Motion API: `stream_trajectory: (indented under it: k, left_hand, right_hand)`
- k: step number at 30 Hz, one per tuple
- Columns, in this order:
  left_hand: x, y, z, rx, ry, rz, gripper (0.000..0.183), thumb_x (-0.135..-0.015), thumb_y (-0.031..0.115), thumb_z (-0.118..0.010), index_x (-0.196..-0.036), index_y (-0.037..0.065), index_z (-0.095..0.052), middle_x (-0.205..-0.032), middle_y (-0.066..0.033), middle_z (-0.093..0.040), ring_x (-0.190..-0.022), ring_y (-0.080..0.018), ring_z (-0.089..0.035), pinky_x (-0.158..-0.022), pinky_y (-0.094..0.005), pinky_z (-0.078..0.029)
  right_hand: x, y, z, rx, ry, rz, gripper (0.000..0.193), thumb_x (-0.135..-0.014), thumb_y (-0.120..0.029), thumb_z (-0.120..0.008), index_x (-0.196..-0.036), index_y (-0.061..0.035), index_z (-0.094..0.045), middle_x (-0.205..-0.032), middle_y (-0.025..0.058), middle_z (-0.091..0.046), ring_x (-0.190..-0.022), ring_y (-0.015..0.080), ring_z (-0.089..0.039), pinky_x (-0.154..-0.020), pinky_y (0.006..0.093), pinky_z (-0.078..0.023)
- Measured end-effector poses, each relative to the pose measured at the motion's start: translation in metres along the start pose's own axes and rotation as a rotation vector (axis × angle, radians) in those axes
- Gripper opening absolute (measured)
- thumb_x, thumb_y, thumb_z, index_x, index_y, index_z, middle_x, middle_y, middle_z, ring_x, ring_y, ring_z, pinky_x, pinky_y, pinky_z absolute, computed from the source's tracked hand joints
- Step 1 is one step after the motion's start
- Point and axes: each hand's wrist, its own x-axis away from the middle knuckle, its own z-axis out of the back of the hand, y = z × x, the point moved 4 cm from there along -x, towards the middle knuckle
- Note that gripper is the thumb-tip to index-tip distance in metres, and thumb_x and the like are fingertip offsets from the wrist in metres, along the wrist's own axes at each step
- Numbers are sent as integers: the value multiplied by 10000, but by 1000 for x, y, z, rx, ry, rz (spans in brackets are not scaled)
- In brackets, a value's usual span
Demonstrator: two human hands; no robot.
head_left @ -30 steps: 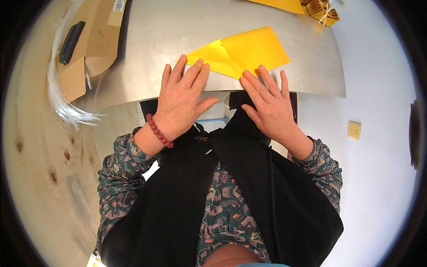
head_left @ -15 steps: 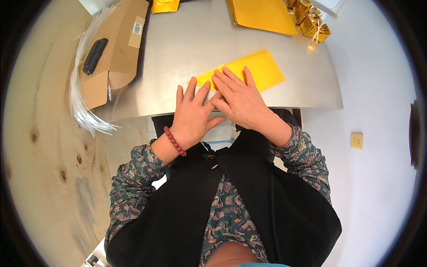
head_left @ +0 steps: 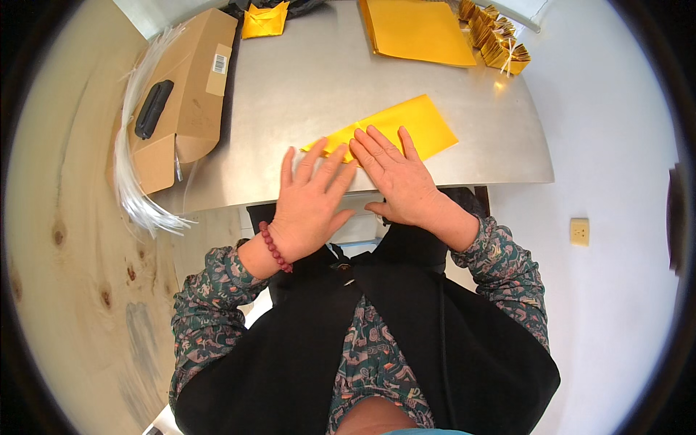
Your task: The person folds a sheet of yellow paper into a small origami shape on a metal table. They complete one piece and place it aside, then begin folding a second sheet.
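A folded strip of shiny yellow paper (head_left: 420, 127) lies slantwise near the front edge of the metal table (head_left: 304, 80). My right hand (head_left: 397, 174) rests flat on the paper's middle, fingers stretched out and slightly spread. My left hand (head_left: 312, 199), with a dark red bead bracelet at the wrist, has its fingers spread over the paper's narrower left end. The left fingertips are a little blurred, and whether they press on the paper I cannot tell. Neither hand grips anything. Part of the paper's lower edge is hidden under the fingers.
A stack of golden paper sheets (head_left: 420, 32) lies at the back. Right of it sit bundles of folded gold paper (head_left: 504, 54) tied with white string. A folded gold piece (head_left: 264, 20) is at the back left. An open cardboard box (head_left: 192, 94) with white strands (head_left: 130, 174) stands left.
My left hand has drawn back to the left and toward me, fingers spreading wider. My right thumb has moved away from the left hand. The view has shifted slightly.
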Motion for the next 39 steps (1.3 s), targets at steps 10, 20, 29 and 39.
stream_trajectory:
  k: [10,20,29,39]
  left_hand:
    - [-1,-1,-11,66,24,-73,811,-865,501,-742,-1531,113,-489,-1515,-74,-514,-1425,-257,-450,-1219,-551,-239]
    - [13,-42,-17,-144,51,-21,737,-900,524,-694,-1505,141,-521,-1500,-48,-527,-1440,-256,-436,-1240,-535,-216]
    - [21,-60,-10,-171,74,31,738,-907,568,-686,-1444,82,-544,-1462,-107,-536,-1414,-325,-444,-1220,-518,-271]
    - [10,-62,-9,6,181,-121,677,-903,473,-742,-1336,-17,-568,-1445,-169,-546,-1378,-377,-480,-1156,-487,-397]
  right_hand:
    - [4,1,0,10,43,-17,1050,-743,-275,-876,-1601,-36,-320,-1680,123,-312,-1578,285,-255,-1260,615,-167]
    - [6,10,-20,22,149,-9,1004,-762,-214,-840,-1598,-28,-317,-1676,114,-325,-1574,281,-269,-1261,614,-170]
    - [6,10,-26,24,147,-4,999,-787,-262,-840,-1600,-24,-311,-1676,119,-324,-1573,287,-272,-1264,613,-161]
    - [-22,11,9,-24,266,54,592,-991,-533,-565,-1184,5,-719,-1365,148,-622,-1348,342,-504,-1180,561,-328]
